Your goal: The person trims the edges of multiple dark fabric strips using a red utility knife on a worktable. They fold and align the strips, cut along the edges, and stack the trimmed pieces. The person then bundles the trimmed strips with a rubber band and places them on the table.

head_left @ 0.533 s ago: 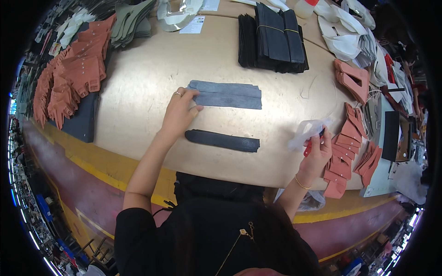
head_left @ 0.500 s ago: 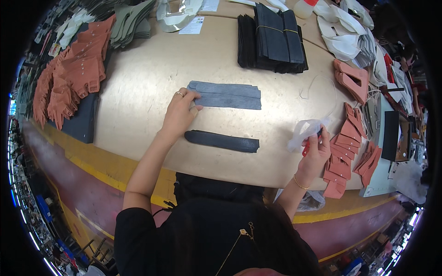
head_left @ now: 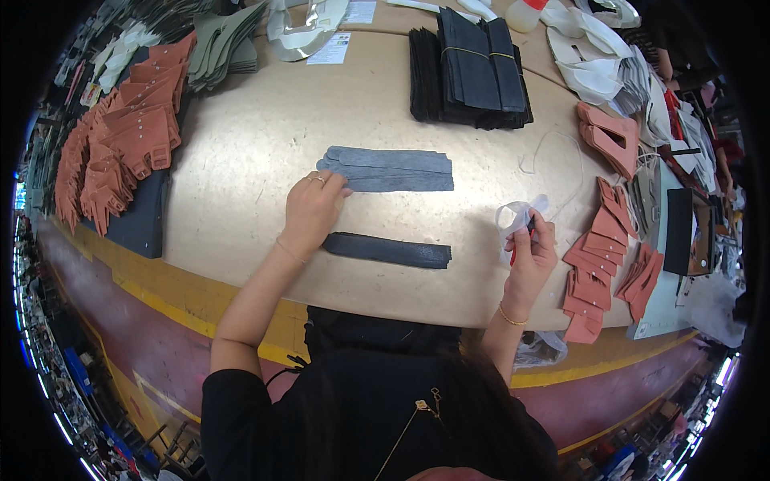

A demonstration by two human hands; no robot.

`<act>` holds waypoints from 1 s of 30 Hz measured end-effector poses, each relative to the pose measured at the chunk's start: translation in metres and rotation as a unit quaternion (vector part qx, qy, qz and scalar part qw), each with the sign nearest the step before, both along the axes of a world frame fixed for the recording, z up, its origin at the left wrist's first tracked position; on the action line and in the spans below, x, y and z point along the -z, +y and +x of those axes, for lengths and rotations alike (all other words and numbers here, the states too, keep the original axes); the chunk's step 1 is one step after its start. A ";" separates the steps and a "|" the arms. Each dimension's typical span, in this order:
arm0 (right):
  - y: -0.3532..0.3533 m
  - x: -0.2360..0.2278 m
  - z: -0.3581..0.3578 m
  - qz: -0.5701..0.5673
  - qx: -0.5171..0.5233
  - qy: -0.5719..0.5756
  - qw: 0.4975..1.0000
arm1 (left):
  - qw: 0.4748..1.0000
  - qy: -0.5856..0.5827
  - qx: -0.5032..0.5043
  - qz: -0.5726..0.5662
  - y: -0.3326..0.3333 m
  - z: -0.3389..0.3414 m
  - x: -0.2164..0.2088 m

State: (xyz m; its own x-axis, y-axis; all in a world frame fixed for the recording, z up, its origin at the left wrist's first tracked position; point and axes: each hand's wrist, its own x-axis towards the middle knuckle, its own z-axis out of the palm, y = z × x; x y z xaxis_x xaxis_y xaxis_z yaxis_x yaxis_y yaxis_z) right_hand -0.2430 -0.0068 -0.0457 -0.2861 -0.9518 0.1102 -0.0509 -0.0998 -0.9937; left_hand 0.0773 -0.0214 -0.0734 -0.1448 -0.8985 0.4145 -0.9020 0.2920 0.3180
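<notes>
Flat grey-blue strips (head_left: 401, 164) lie overlapping in the middle of the table, rounded at their left end and straight-cut at the right. My left hand (head_left: 311, 210) has its fingers closed on the lower left end of these strips, hiding that corner. Closer to me lies a pile of black strips (head_left: 389, 250), touched by neither hand. On the right, my right hand (head_left: 531, 255) is closed round a small red tool (head_left: 513, 256), mostly hidden by the fingers. A looped piece of translucent plastic (head_left: 513, 215) sticks out of the same hand.
Black strips in a banded bundle (head_left: 481, 72) stand at the back. Orange cut pieces (head_left: 140, 128) cover a dark board at left, with more orange pieces (head_left: 593, 272) at right. A loose white thread (head_left: 573, 148) curls near the right side. White pieces (head_left: 585, 68) lie back right.
My left hand has moved slightly down along the grey-blue strips' left end, and the strips are fanned apart more. My right hand has shifted left with the plastic and the red tool.
</notes>
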 end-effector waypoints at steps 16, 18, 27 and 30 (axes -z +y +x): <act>0.008 0.000 -0.005 -0.007 0.002 0.014 1.000 | 0.978 0.143 0.023 0.148 -0.006 0.000 -0.018; 0.008 0.000 -0.006 -0.006 0.004 0.014 1.000 | 0.973 0.148 0.015 0.174 -0.007 0.002 -0.023; 0.008 0.000 -0.007 -0.005 0.005 0.011 1.000 | 0.972 0.027 -0.014 0.231 -0.009 0.010 -0.018; 0.005 -0.004 -0.005 -0.005 -0.003 0.015 1.000 | 0.991 0.027 -0.025 0.132 -0.004 0.012 -0.018</act>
